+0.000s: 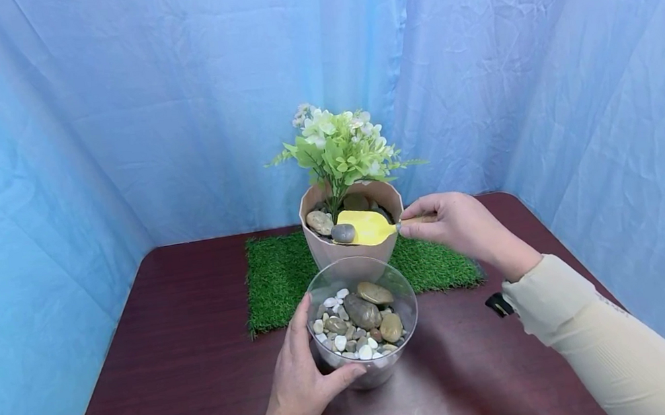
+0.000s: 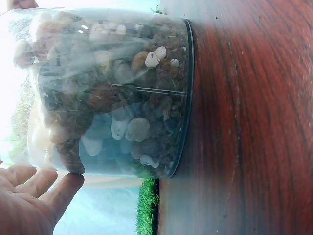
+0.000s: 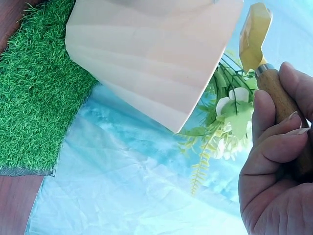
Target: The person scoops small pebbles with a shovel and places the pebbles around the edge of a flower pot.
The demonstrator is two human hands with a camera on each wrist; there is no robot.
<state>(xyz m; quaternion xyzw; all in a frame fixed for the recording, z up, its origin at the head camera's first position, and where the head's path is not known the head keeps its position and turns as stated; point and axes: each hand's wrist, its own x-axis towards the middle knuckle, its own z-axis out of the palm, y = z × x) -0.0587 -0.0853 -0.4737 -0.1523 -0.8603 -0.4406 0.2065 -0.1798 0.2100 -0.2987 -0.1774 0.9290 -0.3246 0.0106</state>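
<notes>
My right hand (image 1: 456,228) grips the wooden handle of a small yellow garden shovel (image 1: 368,227), its blade over the pot's opening. A smooth grey stone (image 1: 344,234) sits at the blade's tip. Beneath stands a pale pink flowerpot (image 1: 349,253) holding an artificial plant (image 1: 341,146) with white flowers, and several stones. Closer to me is a clear container (image 1: 409,334) of white pebbles and larger brown stones (image 1: 363,310). My left hand (image 1: 301,373) holds its left side, thumb on the front rim; in the left wrist view, fingertips (image 2: 73,180) touch the wall.
A green artificial-grass mat (image 1: 279,281) lies under the flowerpot on the dark red-brown wooden table (image 1: 184,358). Light blue cloth (image 1: 175,102) hangs behind and along both sides. A black strap end (image 1: 499,305) hangs near the right sleeve.
</notes>
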